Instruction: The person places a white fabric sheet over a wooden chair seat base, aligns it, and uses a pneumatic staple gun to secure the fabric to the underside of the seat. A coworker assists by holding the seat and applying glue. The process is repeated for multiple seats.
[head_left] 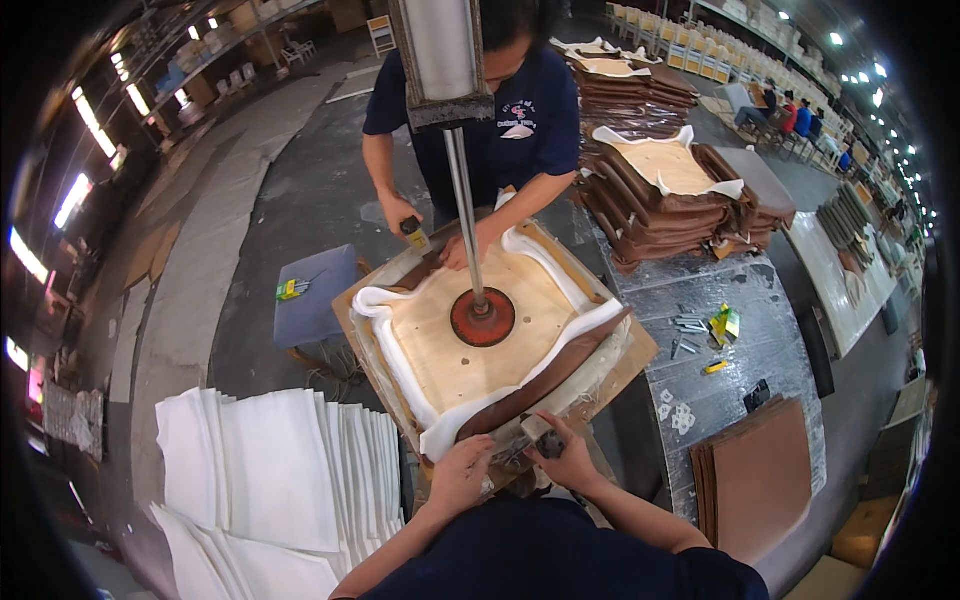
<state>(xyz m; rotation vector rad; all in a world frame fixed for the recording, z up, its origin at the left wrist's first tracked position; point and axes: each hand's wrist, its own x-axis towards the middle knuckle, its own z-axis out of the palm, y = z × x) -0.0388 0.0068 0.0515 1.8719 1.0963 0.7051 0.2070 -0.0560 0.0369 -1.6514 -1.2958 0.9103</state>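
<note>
In front of me a pale plywood panel (420, 340) lies over white padding (395, 365), with a brown leather-like cover (545, 385) folded up along its near side. A round red press disc (483, 318) on a metal rod bears down on the panel's middle. My right hand (568, 462) is wrapped round a staple gun (543, 437) at the panel's near edge. Just left of it, my left hand (462, 472) has its fingers closed at the cover's near edge; the fingertips are partly hidden. Opposite me, a co-worker's hand (398, 210) holds another staple gun (413, 234) at the far edge.
White padding sheets (270, 470) are stacked at lower left, beside a blue-grey cushioned stool (315, 290). On the right table (640, 330) lie staple strips (690, 324), a yellow cutter (715, 368) and brown sheets (755, 480). Brown covers (650, 210) are piled behind.
</note>
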